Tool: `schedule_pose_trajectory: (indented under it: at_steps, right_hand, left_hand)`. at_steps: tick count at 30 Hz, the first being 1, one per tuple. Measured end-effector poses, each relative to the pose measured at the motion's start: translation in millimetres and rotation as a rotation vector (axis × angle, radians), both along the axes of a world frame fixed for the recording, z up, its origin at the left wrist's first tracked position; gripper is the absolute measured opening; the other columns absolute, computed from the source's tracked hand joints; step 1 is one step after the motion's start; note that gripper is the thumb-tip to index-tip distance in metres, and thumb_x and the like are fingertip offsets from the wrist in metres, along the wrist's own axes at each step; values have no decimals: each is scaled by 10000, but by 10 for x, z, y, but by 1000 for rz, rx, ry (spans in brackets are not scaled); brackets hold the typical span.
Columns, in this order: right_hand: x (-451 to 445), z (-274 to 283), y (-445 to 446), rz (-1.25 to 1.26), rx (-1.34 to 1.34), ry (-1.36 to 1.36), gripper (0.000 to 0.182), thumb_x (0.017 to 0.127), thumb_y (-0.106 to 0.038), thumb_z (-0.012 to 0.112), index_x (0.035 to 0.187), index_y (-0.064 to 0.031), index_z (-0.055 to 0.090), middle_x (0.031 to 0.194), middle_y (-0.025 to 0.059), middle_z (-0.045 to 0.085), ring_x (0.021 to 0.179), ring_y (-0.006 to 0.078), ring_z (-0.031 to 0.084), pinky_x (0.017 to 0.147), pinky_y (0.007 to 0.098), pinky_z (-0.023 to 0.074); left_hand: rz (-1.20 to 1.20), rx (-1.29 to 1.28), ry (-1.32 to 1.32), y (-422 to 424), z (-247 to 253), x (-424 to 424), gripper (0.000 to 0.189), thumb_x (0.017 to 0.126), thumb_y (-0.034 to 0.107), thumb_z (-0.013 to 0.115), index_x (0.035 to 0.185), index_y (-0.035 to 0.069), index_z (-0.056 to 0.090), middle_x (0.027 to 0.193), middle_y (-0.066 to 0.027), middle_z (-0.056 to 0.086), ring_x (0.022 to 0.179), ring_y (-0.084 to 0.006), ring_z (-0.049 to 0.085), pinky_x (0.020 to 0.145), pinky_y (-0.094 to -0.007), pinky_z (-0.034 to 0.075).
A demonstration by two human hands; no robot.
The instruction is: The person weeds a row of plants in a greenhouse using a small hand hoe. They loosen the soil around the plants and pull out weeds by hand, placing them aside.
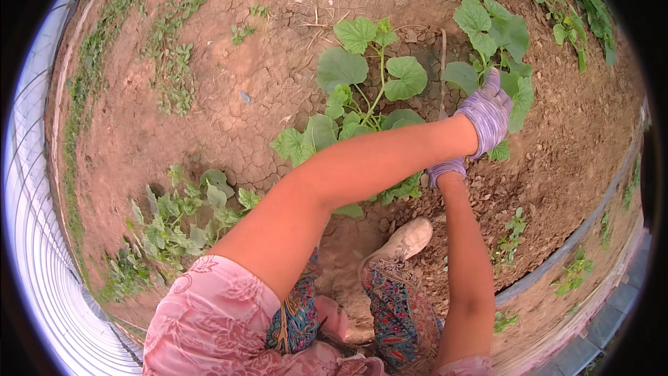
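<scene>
My left hand (pixel 488 109), in a purple knit glove, reaches across to the leafy vine plant (pixel 472 16) at the upper right. Its curled fingers and thumb are among the lower leaves and stems; whether they grip a stem cannot be told. My right hand (pixel 448 168), gloved alike, lies below and behind the left wrist, mostly hidden by my left forearm. A thin brown stick or string (pixel 443 65) stretches over the soil just left of that plant. Another broad-leaved vine plant (pixel 382 78) grows beside it, its lower part covered by my left forearm.
More vine plants grow at the lower left (pixel 172 219) and upper right (pixel 566 23). Cracked soil (pixel 224 78) surrounds them, with loose clods at right. A grey hose or pipe (pixel 569 245) curves along the right. Ribbed sheeting (pixel 36 167) stands at far left. My shoe (pixel 409 237) is below my hands.
</scene>
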State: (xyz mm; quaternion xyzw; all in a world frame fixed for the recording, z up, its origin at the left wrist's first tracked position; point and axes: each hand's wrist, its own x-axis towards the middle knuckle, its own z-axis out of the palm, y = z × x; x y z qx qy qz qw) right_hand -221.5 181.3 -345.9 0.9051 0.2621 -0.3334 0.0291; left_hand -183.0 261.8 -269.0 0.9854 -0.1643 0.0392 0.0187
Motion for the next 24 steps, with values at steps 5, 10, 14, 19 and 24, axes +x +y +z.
schedule_pose_trajectory:
  at_steps: [5,10,14,19,24]
  right_hand:
    - [163,-21,-83,52,-119,231,562,890,-388,305,1357,-124,136,1412,82,125,1302,226,105,1056,342,90]
    - [150,-228,-376,-20,-14,148,511,885,-324,361,1328,-102,235,1375,103,237,1261,226,233,1022,330,189]
    - [-189,212,-459,-245,229,62,448,823,-187,456,1258,-137,363,869,237,579,831,381,559,759,424,433]
    - [-329,646,-694,-360,133,195,504,809,-67,433,1295,-153,326,848,232,569,770,339,574,722,363,440]
    - [-552,768,-1028,-223,153,166,553,814,-83,428,1322,-198,242,816,251,565,730,377,567,670,416,450]
  left_hand:
    - [-3,-11,43,-19,-86,-62,310,746,200,500,987,36,606,1034,-101,555,1004,-267,502,985,-532,199]
    - [-7,-36,93,-29,-93,-42,338,749,239,534,1024,53,602,1116,-127,524,1058,-296,470,980,-565,179]
    - [22,-45,155,67,12,-69,326,747,149,485,1033,18,570,1074,-116,527,1045,-261,481,1004,-501,190]
    - [102,-78,199,241,65,7,320,759,123,477,1064,49,541,1134,-107,490,1105,-254,442,1001,-488,187]
    - [223,-95,196,435,67,35,361,750,89,472,1108,62,510,1200,-111,454,1144,-266,408,1009,-465,172]
